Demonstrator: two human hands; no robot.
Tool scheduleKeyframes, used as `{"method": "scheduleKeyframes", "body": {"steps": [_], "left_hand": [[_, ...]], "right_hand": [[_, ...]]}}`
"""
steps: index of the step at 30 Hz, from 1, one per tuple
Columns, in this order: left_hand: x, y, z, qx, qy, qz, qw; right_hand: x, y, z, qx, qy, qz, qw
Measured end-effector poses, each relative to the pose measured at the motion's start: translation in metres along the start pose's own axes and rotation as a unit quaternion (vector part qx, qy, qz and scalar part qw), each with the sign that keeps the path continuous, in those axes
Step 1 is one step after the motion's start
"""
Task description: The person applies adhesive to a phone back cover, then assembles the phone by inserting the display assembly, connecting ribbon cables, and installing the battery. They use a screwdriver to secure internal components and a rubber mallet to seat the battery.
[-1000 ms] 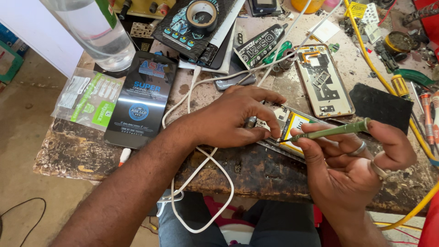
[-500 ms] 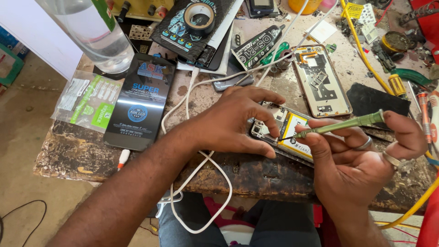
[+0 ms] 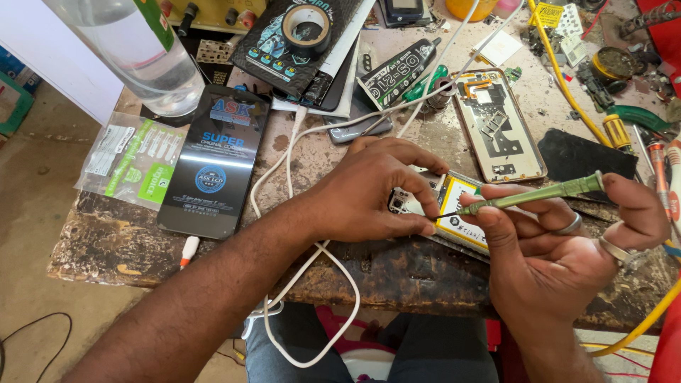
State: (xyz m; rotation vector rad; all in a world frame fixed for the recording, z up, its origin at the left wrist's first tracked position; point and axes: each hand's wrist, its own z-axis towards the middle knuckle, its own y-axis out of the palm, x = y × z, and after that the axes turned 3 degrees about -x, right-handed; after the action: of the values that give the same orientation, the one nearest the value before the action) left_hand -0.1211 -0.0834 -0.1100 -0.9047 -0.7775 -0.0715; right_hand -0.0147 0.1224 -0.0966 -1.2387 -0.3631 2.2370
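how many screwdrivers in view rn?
3: a green screwdriver in the right hand; a yellow-handled one and an orange-handled one on the bench, right. Clutter may hide more.
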Motion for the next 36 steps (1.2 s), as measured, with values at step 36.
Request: {"method": "scheduleKeyframes", "body": {"steps": [36], "left_hand": [[0.001,0.0,-0.002,0.019,0.027,0.004,0.999]], "right_hand": [[0.0,0.005,-0.007,-0.01,-0.08,-0.016,0.997]]}}
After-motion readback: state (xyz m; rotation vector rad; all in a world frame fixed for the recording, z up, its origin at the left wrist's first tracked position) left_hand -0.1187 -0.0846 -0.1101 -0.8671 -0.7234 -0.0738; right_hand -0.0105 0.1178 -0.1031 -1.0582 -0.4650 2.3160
